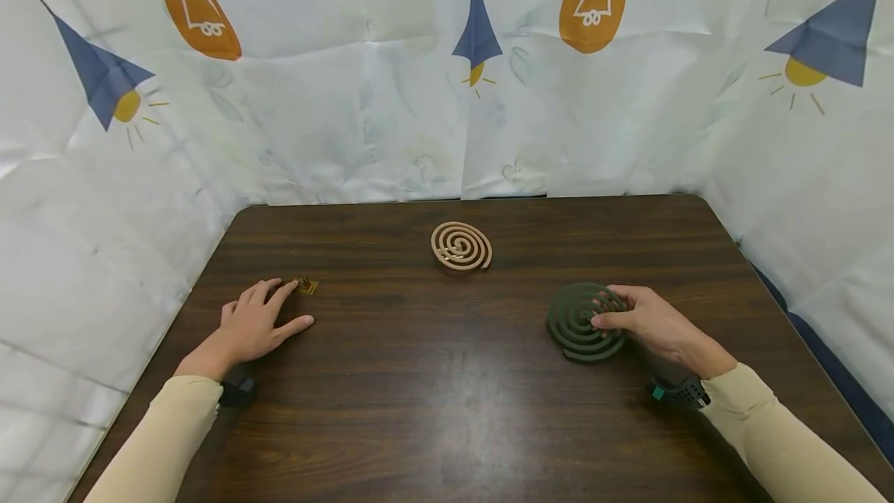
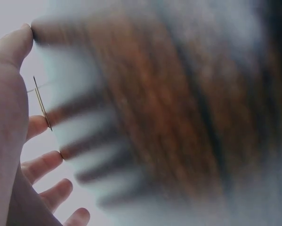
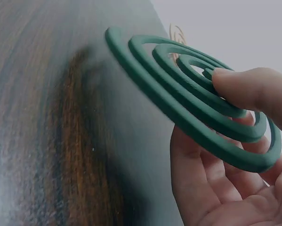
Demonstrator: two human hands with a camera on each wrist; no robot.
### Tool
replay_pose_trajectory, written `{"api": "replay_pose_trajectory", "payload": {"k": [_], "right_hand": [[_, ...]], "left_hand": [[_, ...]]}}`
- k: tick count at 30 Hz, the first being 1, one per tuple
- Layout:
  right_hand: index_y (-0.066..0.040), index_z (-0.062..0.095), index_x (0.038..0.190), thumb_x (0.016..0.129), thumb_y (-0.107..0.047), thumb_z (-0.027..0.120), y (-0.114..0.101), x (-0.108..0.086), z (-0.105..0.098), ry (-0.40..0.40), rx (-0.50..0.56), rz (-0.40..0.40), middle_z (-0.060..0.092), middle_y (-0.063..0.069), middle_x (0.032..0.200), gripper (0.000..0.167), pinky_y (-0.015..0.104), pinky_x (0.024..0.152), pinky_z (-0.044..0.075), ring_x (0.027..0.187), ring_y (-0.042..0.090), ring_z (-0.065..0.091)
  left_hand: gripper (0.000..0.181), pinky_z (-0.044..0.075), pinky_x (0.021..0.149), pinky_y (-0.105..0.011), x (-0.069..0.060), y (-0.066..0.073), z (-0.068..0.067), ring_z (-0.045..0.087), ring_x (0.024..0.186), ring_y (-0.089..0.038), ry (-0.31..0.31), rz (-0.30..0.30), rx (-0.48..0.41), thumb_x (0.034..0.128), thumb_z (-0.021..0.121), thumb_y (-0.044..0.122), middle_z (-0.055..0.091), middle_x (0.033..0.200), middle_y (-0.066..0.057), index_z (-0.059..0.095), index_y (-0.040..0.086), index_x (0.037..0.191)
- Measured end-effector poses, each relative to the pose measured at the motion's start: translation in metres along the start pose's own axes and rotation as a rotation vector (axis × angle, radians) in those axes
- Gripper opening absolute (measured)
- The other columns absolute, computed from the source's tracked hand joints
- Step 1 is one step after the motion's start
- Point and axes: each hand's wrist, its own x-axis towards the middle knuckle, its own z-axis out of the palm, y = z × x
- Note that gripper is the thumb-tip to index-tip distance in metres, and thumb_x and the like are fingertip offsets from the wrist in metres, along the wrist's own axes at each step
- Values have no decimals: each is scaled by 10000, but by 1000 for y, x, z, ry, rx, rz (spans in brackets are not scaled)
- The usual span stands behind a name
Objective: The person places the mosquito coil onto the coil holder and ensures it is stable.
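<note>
Dark table (image 1: 447,386): left hand (image 1: 253,324) spread wide, touching metal piece (image 1: 309,286); right hand (image 1: 660,324) raised, pinching green coil (image 1: 574,323).

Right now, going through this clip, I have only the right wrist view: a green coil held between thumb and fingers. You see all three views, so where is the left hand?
Observer: The left hand is over the left side of the table.
Operator: Is anything beside it?
Observer: A small gold-coloured piece lies at its index fingertip; I can't be sure they touch.
Operator: I glimpse a tan coil beyond the green one. Where does it lie on the tabletop?
Observer: Near the far edge, roughly midway across, as the head view shows.
</note>
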Motion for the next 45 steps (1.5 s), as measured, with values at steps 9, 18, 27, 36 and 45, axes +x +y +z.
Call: {"api": "replay_pose_trajectory", "payload": {"k": [9,18,27,36,45], "right_hand": [[72,151,1629,1001,-190,699,-3,-2,-4,40,34,8,628,-85,1226,874,285,764,533,981,62,663],[45,420,1498,990,-194,717,-6,4,-2,86,51,-12,668,-102,1112,635,284,775,560,936,91,677],[26,496,1416,990,-179,717,-15,9,3,89,99,-39,677,-115,1061,522,270,752,559,894,89,682],[68,450,1464,999,-164,701,-18,12,7,101,108,-54,680,-123,1050,577,270,791,587,906,76,680],[14,525,1362,998,-149,702,-20,20,10,92,145,-71,691,-108,1034,437,270,818,601,902,78,691]], "left_hand": [[885,303,1007,-786,0,12,3,301,1421,-606,10,30,-9,987,556,663,298,1596,-344,351,61,1602],[892,297,1009,-794,0,20,4,290,1440,-590,-4,23,-8,978,556,679,285,1616,-319,337,91,1613],[885,302,1002,-795,0,26,6,290,1452,-578,-1,32,-14,976,565,673,288,1627,-304,340,102,1614],[878,322,983,-797,-1,37,6,300,1441,-590,-4,39,-15,976,567,671,294,1626,-296,347,107,1613],[870,331,973,-794,0,46,6,308,1433,-598,-1,39,-19,978,564,670,305,1620,-300,362,103,1607]]}}
